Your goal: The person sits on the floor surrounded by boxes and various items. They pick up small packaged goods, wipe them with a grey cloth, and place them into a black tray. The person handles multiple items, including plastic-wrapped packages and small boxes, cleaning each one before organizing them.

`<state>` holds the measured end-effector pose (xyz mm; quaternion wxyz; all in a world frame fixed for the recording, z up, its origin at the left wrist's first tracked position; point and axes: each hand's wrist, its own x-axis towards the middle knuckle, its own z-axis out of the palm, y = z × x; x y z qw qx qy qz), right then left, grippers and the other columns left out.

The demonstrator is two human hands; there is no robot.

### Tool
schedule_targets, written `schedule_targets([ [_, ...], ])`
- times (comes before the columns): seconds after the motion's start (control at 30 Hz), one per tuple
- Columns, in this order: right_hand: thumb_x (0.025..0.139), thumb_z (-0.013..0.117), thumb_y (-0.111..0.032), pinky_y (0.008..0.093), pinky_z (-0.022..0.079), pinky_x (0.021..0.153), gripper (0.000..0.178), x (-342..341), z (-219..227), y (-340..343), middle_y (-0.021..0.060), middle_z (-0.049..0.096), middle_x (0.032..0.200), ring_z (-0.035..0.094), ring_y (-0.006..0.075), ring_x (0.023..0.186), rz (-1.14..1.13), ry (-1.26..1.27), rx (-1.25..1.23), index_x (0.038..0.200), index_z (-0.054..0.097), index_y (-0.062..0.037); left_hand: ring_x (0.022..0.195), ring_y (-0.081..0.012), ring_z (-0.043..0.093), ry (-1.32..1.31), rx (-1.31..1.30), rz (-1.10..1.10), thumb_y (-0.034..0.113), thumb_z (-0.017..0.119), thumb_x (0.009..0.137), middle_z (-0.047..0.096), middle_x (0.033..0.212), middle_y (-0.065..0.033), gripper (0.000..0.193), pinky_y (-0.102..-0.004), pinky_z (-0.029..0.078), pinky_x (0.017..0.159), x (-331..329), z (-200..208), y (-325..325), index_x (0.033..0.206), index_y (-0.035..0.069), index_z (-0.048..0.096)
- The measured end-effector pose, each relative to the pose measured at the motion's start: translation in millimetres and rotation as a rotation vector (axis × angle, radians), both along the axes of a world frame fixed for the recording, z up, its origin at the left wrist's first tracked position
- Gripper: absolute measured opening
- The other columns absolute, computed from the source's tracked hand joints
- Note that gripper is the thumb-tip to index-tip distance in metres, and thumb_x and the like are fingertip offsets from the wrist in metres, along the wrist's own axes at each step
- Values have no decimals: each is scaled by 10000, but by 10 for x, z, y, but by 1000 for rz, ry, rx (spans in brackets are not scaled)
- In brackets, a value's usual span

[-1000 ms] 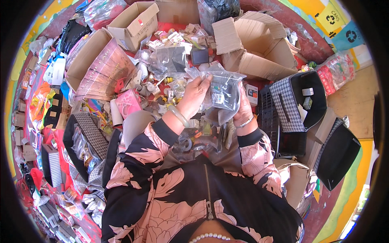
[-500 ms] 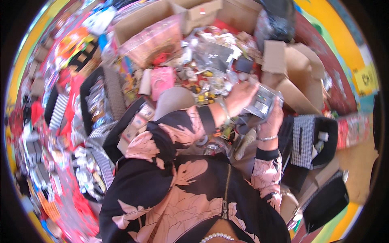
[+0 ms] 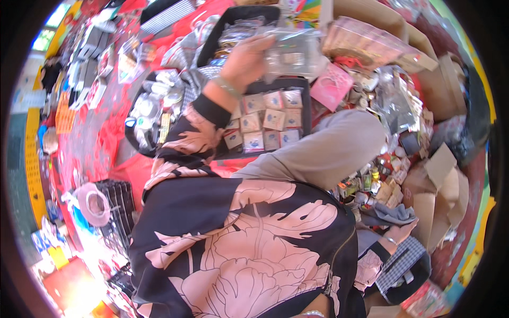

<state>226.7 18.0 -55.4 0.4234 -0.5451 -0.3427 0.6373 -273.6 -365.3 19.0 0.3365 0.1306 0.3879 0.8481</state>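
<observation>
My left hand (image 3: 245, 62) is closed on the edge of a flat clear plastic packet (image 3: 292, 55) with a small pale label showing in it; its exact contents are too blurred to make out. The packet is held above a black bin (image 3: 303, 87) with rows of small square white-and-blue packets (image 3: 273, 120). Behind it, another dark bin (image 3: 204, 55) holds shiny plastic-wrapped pieces (image 3: 238, 34). Far off to the right, my right hand (image 3: 400, 232) lies beside a grey cloth (image 3: 391, 213), its fingers stretched out and nothing visible in them.
A bin of white and silvery pieces (image 3: 154, 106) stands left of the square packets. A pink card (image 3: 333, 86) lies beyond my knee (image 3: 339, 143). Mixed small goods (image 3: 382, 180) are heaped at the right, beside an open cardboard box (image 3: 437, 193). A black crate (image 3: 117, 206) sits at the left.
My view has swung left. The left hand has carried the clear packet left, over the bins; the right hand has let go of it and dropped back at the right.
</observation>
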Motion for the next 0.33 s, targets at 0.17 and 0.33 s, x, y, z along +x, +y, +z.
schedule_targets([
  [0.17,837,484,-493,467,408,894,508,-131,-103,-130,104,533,1139,520,286,1036,76,-158,-100,1120,518,-73,858,-257,606,-140,-297,228,47,473,850,577,997,-158,251,-380,525,758,-83,-989,-1475,1058,-91,492],
  [0.33,791,502,-567,567,355,894,574,-432,-121,-263,108,470,1238,493,322,1068,117,-211,-159,1187,462,-153,899,-236,598,1004,-1402,156,62,507,821,627,865,-164,155,-319,440,819,413,-1663,-1852,874,6,642],
])
